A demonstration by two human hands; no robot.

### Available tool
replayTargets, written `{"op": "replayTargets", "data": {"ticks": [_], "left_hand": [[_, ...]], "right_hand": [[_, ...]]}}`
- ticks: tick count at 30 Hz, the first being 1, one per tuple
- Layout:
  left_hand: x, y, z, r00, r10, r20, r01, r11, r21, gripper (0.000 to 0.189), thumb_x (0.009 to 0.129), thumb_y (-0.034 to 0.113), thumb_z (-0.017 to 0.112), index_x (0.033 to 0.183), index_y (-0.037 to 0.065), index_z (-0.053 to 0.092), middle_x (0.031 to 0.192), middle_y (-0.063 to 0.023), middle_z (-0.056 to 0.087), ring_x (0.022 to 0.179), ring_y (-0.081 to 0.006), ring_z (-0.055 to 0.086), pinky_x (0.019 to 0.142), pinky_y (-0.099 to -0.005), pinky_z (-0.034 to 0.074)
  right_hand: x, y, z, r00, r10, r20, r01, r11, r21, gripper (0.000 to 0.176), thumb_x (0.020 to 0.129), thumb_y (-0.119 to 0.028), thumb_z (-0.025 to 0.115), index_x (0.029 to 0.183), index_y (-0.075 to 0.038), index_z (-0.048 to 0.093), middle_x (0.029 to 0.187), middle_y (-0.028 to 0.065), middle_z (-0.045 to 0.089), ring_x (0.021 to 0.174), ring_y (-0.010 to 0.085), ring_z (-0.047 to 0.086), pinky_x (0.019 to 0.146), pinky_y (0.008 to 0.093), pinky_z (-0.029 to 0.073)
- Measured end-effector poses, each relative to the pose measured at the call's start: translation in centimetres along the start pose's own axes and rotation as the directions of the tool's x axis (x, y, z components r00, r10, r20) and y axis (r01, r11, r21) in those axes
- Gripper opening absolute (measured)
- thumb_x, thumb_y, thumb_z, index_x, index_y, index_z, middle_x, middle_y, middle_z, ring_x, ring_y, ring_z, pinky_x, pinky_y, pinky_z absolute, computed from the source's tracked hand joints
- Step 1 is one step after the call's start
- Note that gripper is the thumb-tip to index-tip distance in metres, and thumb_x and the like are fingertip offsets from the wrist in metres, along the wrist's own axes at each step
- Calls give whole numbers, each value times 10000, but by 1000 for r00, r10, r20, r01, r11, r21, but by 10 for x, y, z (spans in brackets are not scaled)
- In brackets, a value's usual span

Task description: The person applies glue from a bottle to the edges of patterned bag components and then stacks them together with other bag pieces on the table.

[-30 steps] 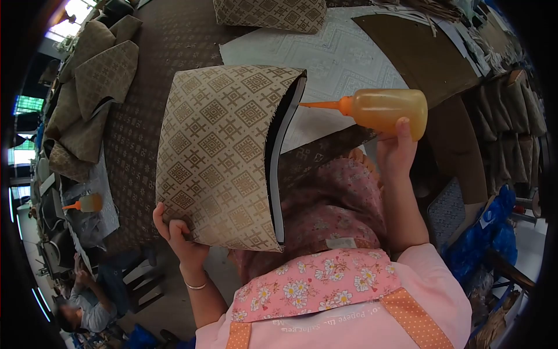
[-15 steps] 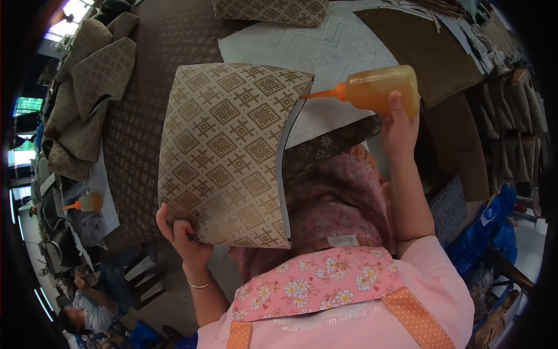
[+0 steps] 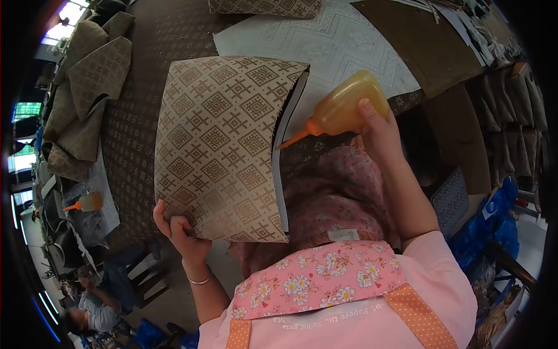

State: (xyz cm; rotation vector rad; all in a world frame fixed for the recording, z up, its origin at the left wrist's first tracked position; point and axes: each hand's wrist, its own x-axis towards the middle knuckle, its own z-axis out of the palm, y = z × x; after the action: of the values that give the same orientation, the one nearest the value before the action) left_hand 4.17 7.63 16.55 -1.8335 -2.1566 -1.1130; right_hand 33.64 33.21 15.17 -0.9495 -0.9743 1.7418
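My left hand [image 3: 185,232] grips the lower left corner of a beige and brown patterned fabric piece [image 3: 224,151], folded double and open along its right side. A grey strip [image 3: 280,186] shows along that open edge. In my right hand [image 3: 378,128] is a squeeze bottle [image 3: 351,104] of amber liquid, tilted down to the left. Its orange nozzle [image 3: 296,138] points at the open edge, with the tip touching or very close to the grey strip.
Patterned fabric pieces [image 3: 99,75] lie at the upper left, above a second squeeze bottle [image 3: 90,202]. A white patterned sheet [image 3: 325,46] lies behind the work. Fabric pieces hang [image 3: 517,110] at the right, above blue plastic [image 3: 494,212]. Another person [image 3: 102,305] sits at the lower left.
My right hand and the bottle have moved down and left, the nozzle tip passing from the upper corner to midway along the open edge. The bottle tilts more steeply; the fabric shifted slightly up.
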Motion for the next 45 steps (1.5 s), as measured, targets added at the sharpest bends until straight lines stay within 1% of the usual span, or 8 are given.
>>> {"op": "replayTargets", "data": {"ticks": [16,22,24,28,31,33,40,45], "left_hand": [[-2,0,-2,998,-55,-14,55,998,-5,423,664,52,725,738,89,310,1352,-132,278,1148,-250,384,892,-285,327],[43,13,-51,944,9,330,5,999,-42,430,661,198,766,810,78,382,1361,-161,307,1235,-297,354,993,-371,290],[73,3,-53,971,-38,234,146,875,-462,468,704,372,725,882,64,422,1334,-180,370,1274,-316,339,1029,-413,262],[159,-9,-12,901,-228,368,415,698,-583,478,889,366,509,1220,27,447,1327,-126,416,1249,-250,396,1002,-360,328],[209,-67,43,767,-251,591,626,496,-602,455,923,296,459,1303,50,411,1310,-102,430,1178,-216,464,945,-328,399],[231,-82,71,513,-268,815,856,99,-507,393,922,261,462,1259,61,445,1277,-106,453,1117,-218,504,905,-325,444],[250,-43,73,681,-100,725,727,210,-654,407,697,119,552,1099,56,530,1249,-143,477,1143,-253,484,923,-310,448],[262,48,-15,961,2,276,243,468,-850,532,518,216,627,1019,73,520,1302,-186,412,1243,-315,378,1026,-405,359]], "right_hand": [[-67,7,-9,938,240,252,-273,956,109,657,779,-329,713,1275,-33,399,1128,75,530,1036,169,531,865,306,446],[-80,2,-17,921,254,295,-318,927,196,669,797,-274,701,1322,-49,352,1163,66,510,1066,167,511,895,319,427],[-80,2,-18,921,266,284,-339,907,250,674,802,-266,696,1333,-52,341,1168,66,505,1068,166,507,895,322,425],[-78,12,-25,934,232,272,-294,932,212,703,797,-257,703,1351,-50,323,1180,66,500,1095,170,493,906,327,421],[-83,17,-24,945,213,247,-269,938,219,720,790,-236,716,1357,-45,315,1188,64,496,1116,173,480,921,324,410],[-86,19,-24,960,187,209,-233,946,224,727,784,-225,725,1357,-43,314,1191,61,494,1122,172,474,927,319,404],[-86,12,-30,964,195,179,-222,963,151,764,778,-243,733,1370,-45,292,1208,56,480,1135,169,461,950,318,390],[-71,4,-25,984,77,163,-130,928,349,759,804,-261,700,1381,-37,260,1241,79,445,1155,196,445,957,344,389]]}}
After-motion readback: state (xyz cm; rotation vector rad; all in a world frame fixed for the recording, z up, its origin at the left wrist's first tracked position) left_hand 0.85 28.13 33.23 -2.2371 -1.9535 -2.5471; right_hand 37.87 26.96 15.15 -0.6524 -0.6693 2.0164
